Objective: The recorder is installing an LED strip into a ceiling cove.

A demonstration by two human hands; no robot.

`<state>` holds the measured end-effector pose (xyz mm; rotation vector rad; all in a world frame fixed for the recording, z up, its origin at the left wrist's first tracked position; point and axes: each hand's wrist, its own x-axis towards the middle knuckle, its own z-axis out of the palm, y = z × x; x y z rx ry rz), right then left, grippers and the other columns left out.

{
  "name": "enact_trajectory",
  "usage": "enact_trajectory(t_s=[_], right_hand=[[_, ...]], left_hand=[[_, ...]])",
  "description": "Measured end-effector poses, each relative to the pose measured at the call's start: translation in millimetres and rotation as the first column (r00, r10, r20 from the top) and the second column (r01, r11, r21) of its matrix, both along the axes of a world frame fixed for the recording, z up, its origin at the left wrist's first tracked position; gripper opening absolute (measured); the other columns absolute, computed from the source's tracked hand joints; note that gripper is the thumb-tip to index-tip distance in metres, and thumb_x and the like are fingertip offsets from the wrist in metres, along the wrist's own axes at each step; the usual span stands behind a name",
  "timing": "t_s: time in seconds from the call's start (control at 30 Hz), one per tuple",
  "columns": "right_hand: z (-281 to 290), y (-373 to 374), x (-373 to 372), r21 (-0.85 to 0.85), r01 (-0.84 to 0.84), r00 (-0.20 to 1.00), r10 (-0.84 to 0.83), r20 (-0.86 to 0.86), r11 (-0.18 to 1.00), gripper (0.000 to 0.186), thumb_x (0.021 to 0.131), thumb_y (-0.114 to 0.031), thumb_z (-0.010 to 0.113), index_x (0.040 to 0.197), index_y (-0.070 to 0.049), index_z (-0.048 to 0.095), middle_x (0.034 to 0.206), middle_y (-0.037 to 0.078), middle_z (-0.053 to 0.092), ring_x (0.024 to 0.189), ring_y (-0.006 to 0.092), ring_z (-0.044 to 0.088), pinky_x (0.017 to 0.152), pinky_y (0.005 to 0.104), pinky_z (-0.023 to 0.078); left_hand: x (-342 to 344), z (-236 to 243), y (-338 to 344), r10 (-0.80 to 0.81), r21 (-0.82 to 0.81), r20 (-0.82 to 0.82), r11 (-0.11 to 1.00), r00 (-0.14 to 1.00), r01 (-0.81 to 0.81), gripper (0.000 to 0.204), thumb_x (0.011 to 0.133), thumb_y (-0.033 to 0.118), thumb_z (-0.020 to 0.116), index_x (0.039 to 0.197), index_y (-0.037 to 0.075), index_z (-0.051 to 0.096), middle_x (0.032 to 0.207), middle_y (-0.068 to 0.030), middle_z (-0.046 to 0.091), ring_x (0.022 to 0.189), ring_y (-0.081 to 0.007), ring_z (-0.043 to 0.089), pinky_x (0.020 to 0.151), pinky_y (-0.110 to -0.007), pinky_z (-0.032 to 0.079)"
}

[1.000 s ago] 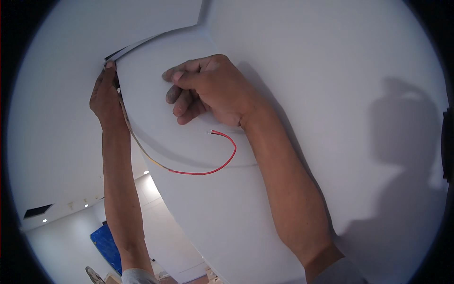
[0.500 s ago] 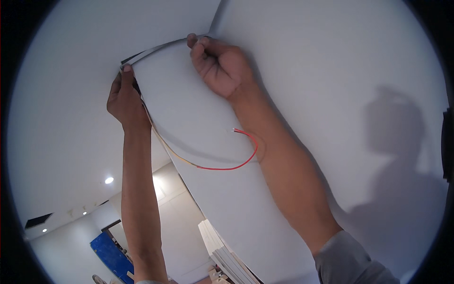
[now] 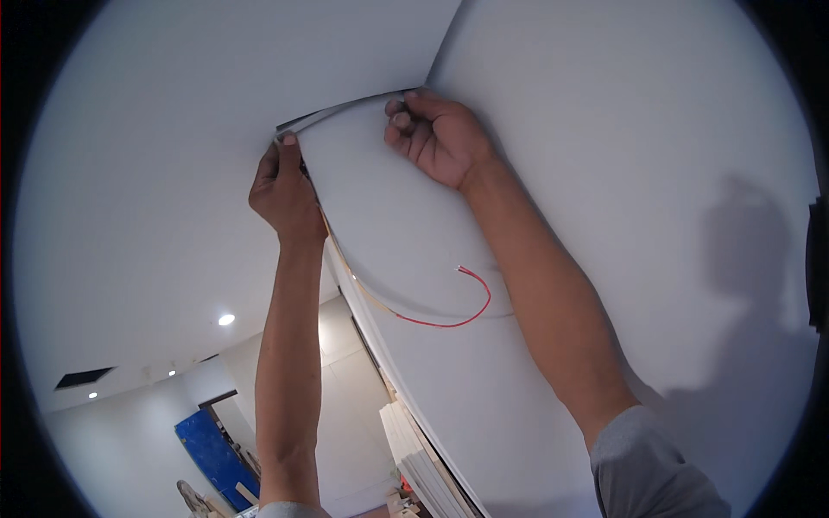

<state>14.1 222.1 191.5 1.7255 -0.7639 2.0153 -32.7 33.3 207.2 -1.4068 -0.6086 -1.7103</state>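
Note:
A thin, flexible light strip bows across the top of the white panel, and its yellowish tail hangs in a curve. The tail ends in red lead wires with bare tips, loose in front of the panel. My left hand pinches the strip between thumb and fingers at the left end of a dark narrow slot. At the slot's right end, by the inner corner, my right hand is closed with its fingertips on the strip; the exact grip is partly hidden.
A white wall rises close on the right, carrying my shadow. The white ceiling has round lights and a dark rectangular opening. Below stand stacked white boards and a blue panel.
The view has shifted, so hands and strip appear further right and lower. My right fingertips now reach nearer the corner at the slot's end. My left hand keeps its pinch.

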Motion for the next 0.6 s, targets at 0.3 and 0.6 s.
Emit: enact_trajectory(t_s=[0.3, 0.6], right_hand=[[-13, -71, 21, -0.184, 0.917, 0.351, -0.935, -0.047, 0.353, 0.033, 0.095, -0.011, 0.055, 0.123, 0.005, 0.062, 0.086, 0.017, 0.067, 0.076, 0.0261, 0.068, 0.072, 0.0405, 0.059], [-6, -97, 14, -0.366, 0.8, -0.553, -0.822, -0.137, -0.477, 0.041, 0.088, -0.008, 0.057, 0.128, -0.002, 0.065, 0.091, 0.023, 0.07, 0.083, 0.0368, 0.069, 0.076, 0.0455, 0.057]], left_hand=[[11, -4, -6, 0.191, 0.013, 0.085, 0.981, 0.978, -0.193, 0.026, 0.096, 0.013, 0.067, 0.108, -0.009, 0.072, 0.087, -0.0047, 0.069, 0.078, -0.0097, 0.058, 0.07, -0.026, 0.049], [12, 2, -13, 0.219, 0.007, 0.072, 0.975, 0.973, -0.22, 0.029, 0.093, 0.015, 0.071, 0.107, -0.011, 0.072, 0.082, -0.0059, 0.069, 0.075, -0.0101, 0.055, 0.069, -0.026, 0.048]])
